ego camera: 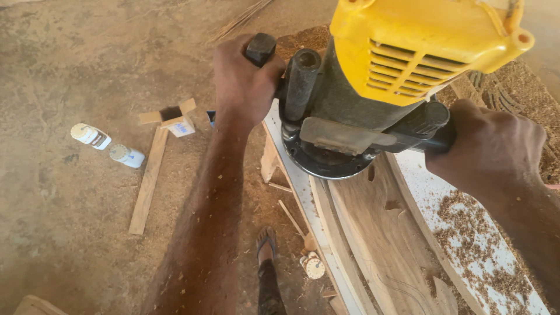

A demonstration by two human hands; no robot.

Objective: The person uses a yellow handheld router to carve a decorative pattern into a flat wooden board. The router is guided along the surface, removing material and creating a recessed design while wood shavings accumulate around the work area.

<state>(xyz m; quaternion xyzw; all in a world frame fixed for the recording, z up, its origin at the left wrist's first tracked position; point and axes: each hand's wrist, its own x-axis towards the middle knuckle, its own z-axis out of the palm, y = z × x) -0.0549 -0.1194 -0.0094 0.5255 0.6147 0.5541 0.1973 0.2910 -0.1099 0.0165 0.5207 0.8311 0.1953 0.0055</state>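
The router (373, 87), yellow-capped, sits on a curved wooden board (385, 233) laid over the white desk (496, 262). Carved leaf shapes already show in the board below the router, and pencilled lines nearer the lower end look uncut, so the carving seems partly done. Shavings lie heaped on the desk right of the router. The left hand (242, 81) is clenched round the router's left handle; the right hand (490, 146) grips its right handle tight.

Warm, even daylight fills the view; shadows are soft. The yellow router housing (420, 41) at one o'clock shines bright without glare. Focus is sharp, with slight wide-angle stretching at the edges.
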